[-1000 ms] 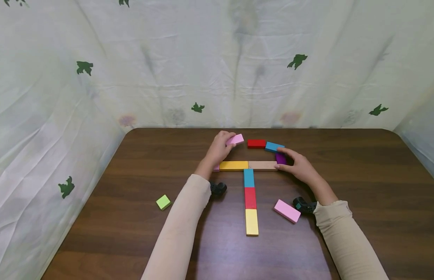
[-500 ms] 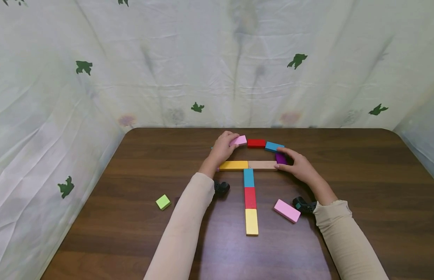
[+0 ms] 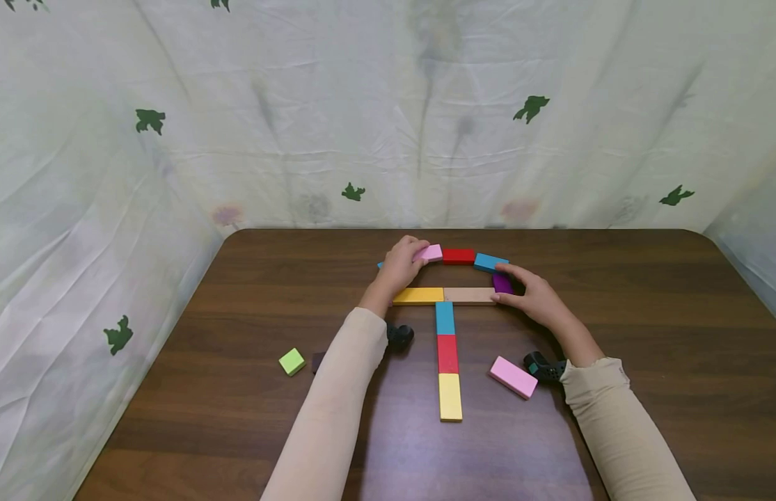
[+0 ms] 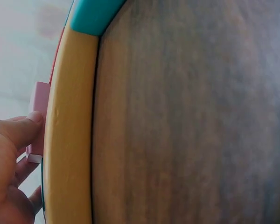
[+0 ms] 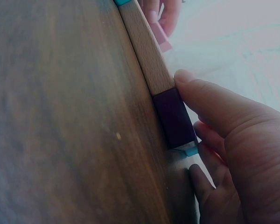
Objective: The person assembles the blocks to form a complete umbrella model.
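My left hand (image 3: 403, 263) pinches a pink block (image 3: 433, 253) between thumb and fingers at the back of the table. The pink block's right end is right at the red block (image 3: 458, 257). In the left wrist view, the thumb lies on the pink block (image 4: 39, 97) beyond the orange-yellow block (image 4: 74, 121). My right hand (image 3: 538, 298) rests around the purple block (image 3: 502, 283), its index fingertip at the blue block (image 3: 491, 263). The right wrist view shows the thumb where the plain wooden block (image 5: 147, 51) meets the purple block (image 5: 175, 116), other fingers loosely bent.
A stem of blue (image 3: 445, 318), red (image 3: 447, 353) and pale yellow blocks (image 3: 450, 398) runs toward the front. A loose pink block (image 3: 513, 378) lies right of it. Far left are a green block (image 3: 291, 362) and a dark block (image 3: 317, 362), partly behind the left sleeve.
My left hand has slid the pink block to the right and slightly nearer, closing the gap to the red block. The dark block has come out from behind the sleeve. My right hand stays put.
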Demonstrator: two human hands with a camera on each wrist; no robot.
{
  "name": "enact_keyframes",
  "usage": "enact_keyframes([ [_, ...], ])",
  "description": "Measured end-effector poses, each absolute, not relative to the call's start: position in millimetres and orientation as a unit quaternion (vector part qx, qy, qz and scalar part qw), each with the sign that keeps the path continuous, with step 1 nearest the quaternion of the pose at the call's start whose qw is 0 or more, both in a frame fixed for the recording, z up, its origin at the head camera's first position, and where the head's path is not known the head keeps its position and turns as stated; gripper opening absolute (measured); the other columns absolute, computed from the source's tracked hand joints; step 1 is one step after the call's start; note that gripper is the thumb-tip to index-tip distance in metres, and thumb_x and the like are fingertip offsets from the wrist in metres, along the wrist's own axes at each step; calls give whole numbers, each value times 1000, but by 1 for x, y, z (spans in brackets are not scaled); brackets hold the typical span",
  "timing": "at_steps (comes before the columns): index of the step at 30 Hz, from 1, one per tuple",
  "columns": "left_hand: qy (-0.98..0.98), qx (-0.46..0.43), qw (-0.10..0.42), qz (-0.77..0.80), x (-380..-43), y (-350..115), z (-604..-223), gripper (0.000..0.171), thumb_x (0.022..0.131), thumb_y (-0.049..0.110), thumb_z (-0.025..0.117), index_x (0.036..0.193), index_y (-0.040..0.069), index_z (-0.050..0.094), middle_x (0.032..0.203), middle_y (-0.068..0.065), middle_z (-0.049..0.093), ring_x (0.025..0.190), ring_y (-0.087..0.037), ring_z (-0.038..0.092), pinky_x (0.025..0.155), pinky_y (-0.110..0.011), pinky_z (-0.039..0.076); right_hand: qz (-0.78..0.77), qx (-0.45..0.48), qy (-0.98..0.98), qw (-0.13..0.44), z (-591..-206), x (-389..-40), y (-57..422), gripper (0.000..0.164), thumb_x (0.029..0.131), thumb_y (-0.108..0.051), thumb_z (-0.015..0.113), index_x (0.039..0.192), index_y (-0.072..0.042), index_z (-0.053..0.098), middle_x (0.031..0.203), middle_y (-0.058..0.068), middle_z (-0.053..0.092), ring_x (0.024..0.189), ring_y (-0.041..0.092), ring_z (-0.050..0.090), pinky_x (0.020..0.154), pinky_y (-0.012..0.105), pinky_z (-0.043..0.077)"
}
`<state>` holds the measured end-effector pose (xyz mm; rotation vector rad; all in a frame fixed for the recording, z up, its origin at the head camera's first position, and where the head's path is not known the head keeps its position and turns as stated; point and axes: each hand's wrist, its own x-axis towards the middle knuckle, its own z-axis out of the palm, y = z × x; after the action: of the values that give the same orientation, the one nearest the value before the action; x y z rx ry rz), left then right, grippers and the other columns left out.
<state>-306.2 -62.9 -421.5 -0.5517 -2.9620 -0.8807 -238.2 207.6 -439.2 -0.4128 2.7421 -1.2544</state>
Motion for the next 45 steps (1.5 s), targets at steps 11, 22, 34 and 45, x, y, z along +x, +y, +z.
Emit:
enact_keyframes([
  [11, -949, -169, -8, -266, -305, -61, -422, 38, 89, 19, 57, 126, 12, 53, 120, -6, 48, 107, -20, 46, 93, -38, 33, -412, -139, 899, 49, -440, -238, 208, 70, 78, -43, 66, 135, -12, 40, 137, 17, 34, 125, 36, 29, 98, 53, 23],
  [22, -955, -171, -5, -241, -304, -60, -424, 39, 88, 19, 58, 126, 11, 53, 117, -7, 49, 108, -19, 46, 93, -39, 32, -408, -135, 901, 53, -439, -239, 208, 71, 78, -44, 66, 136, -13, 40, 138, 17, 34, 125, 36, 28, 98, 54, 23],
  [34, -958, -168, -13, -231, -303, -60, -423, 40, 88, 21, 58, 127, 11, 52, 119, -7, 49, 110, -20, 46, 93, -39, 31, -414, -140, 898, 46, -440, -239, 208, 69, 79, -41, 66, 135, -12, 41, 137, 17, 35, 125, 36, 29, 98, 53, 23],
  [45, -958, -166, -13, -233, -304, -60, -424, 41, 88, 21, 58, 128, 11, 52, 120, -7, 49, 110, -20, 45, 94, -38, 32, -416, -139, 898, 41, -441, -240, 208, 67, 79, -38, 67, 134, -11, 41, 137, 18, 34, 125, 36, 28, 99, 52, 22],
])
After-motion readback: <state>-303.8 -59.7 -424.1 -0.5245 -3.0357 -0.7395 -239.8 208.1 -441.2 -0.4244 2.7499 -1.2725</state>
